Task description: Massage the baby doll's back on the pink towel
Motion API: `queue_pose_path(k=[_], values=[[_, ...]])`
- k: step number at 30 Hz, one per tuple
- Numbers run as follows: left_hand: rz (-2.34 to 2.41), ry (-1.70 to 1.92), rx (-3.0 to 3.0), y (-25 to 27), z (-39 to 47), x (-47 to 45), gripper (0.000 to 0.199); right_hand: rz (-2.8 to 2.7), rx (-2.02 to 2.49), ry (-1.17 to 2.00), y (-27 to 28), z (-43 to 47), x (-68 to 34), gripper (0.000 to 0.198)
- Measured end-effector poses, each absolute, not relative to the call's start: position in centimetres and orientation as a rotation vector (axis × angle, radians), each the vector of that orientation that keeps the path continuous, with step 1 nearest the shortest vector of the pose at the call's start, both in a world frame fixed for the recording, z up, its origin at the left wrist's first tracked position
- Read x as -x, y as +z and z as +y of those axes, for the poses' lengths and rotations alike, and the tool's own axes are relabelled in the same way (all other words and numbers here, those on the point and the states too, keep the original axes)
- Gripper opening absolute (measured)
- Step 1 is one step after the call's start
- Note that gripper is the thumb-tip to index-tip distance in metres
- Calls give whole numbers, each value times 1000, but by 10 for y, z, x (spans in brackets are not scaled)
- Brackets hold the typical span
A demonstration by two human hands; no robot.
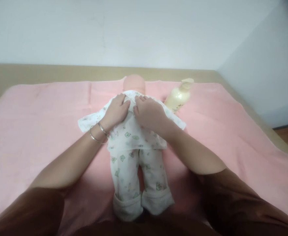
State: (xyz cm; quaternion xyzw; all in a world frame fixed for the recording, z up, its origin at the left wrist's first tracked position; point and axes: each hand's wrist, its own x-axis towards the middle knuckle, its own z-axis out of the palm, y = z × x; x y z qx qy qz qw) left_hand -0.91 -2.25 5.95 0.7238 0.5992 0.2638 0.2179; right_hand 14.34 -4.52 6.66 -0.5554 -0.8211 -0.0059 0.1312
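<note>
A baby doll (134, 82) lies with its head away from me, wearing a white baby shirt (134, 136) with small green prints and matching trousers (126, 167) with rolled cuffs. At the shirt's collar, my left hand (117, 109) is closed on the cloth, thumb close to the middle. Just beside it, my right hand (149, 111) curls its fingers over the other side of the collar, also gripping cloth. The shirt's sleeves spread out to both sides. My hands hide part of the chest, and the fingertips are partly covered by cloth.
A pink blanket (43, 131) lies under the doll on a light wooden surface (48, 72). Beyond my right hand, a pale yellow pump bottle (179, 96) leans on the blanket. A white wall (134, 32) rises behind, and another stands at the right.
</note>
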Motion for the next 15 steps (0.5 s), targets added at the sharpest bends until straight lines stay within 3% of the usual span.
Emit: queue_pose_path(k=[6, 15], values=[[1718, 466, -2183, 76, -45, -2, 14, -2285, 1634, 63, 52, -21, -145, 43], [1631, 614, -2088, 69, -30, 5, 20, -2320, 1679, -7, 54, -34, -139, 52]])
